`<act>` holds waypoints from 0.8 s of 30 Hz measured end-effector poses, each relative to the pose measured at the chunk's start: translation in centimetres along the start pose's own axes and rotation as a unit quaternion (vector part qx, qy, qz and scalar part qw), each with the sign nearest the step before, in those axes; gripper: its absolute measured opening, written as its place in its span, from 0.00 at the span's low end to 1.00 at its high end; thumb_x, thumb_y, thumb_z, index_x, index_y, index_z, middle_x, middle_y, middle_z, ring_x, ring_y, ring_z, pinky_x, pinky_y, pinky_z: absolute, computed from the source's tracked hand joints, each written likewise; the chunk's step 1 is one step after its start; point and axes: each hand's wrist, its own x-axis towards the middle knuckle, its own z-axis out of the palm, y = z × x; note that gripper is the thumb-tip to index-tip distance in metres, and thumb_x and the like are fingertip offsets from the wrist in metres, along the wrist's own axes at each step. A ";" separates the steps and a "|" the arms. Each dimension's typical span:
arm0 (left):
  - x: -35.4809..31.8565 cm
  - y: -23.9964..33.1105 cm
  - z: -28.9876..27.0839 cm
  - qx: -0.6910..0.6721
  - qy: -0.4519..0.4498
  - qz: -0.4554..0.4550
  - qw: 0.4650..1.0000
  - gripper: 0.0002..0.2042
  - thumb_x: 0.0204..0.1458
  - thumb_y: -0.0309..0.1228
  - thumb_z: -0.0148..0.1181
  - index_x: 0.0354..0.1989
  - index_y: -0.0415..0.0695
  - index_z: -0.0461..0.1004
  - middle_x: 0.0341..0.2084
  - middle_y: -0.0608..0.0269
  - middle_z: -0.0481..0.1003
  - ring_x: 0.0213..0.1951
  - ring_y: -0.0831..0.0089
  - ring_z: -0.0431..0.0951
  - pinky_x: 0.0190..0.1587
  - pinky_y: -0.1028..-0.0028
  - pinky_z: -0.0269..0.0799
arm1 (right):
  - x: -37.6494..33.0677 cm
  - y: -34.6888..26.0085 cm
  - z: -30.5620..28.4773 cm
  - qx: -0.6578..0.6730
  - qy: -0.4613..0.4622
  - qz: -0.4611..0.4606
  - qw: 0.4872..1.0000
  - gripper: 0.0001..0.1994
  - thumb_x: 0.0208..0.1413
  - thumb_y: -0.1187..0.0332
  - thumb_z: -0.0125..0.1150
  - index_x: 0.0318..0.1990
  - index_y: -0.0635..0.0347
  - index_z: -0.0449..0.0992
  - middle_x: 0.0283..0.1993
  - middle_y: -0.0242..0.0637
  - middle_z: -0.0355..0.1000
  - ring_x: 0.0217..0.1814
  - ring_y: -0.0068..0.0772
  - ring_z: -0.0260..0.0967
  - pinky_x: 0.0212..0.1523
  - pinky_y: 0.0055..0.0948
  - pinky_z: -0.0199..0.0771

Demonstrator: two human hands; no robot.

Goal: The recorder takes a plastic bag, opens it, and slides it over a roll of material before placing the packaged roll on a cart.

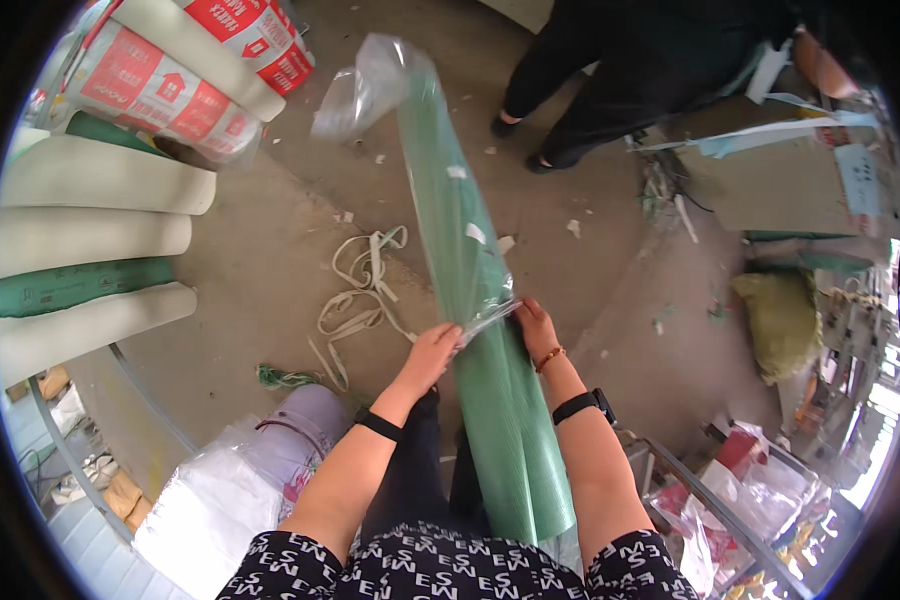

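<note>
A long green roll of sheet material [505, 430] slants from close against my body toward the far floor. Clear plastic film [450, 215] wraps its far half, and a loose, crumpled end of the film sticks out beyond the roll's far tip. My left hand [436, 350] pinches the film's near edge on the left side of the roll. On the right side, my right hand [536, 322] grips the same edge, so it is stretched across the roll between them. The roll's near half is bare of film.
White and green rolls [100, 230] lie stacked at the left, below red-and-white wrapped rolls [160, 90]. A tangled pale strap [365, 290] lies on the floor. Another person [610, 80] stands at the far right. A purple roll [305, 425] and an olive sack [782, 325] flank me.
</note>
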 end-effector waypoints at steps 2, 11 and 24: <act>-2.0 -0.2 -0.1 -0.016 -0.035 0.009 0.999 0.12 0.60 0.38 0.48 0.32 0.42 0.72 0.23 0.72 0.67 0.25 0.84 0.63 0.27 0.80 0.58 | -3.6 0.4 -2.5 -0.105 -0.054 -0.056 0.991 0.15 0.59 0.64 0.49 0.46 0.65 0.73 0.36 0.42 0.74 0.40 0.32 0.69 0.45 0.29 0.68; -14.3 6.6 6.0 0.071 -0.187 0.070 0.977 0.11 0.52 0.34 0.59 0.37 0.43 0.68 0.27 0.72 0.66 0.30 0.82 0.65 0.32 0.80 0.63 | -17.8 -6.5 -9.2 0.026 -0.036 -0.006 0.999 0.13 0.60 0.64 0.49 0.46 0.61 0.72 0.33 0.27 0.70 0.34 0.19 0.62 0.37 0.21 0.64; -42.2 19.8 13.2 -0.205 -0.184 0.344 0.898 0.06 0.51 0.20 0.54 0.34 0.45 0.65 0.21 0.73 0.62 0.19 0.88 0.60 0.19 0.86 0.56 | -39.3 -35.2 -17.2 0.023 -0.343 -0.280 0.896 0.08 0.63 0.65 0.49 0.36 0.56 0.72 0.23 0.16 0.56 0.21 0.07 0.46 0.20 0.12 0.43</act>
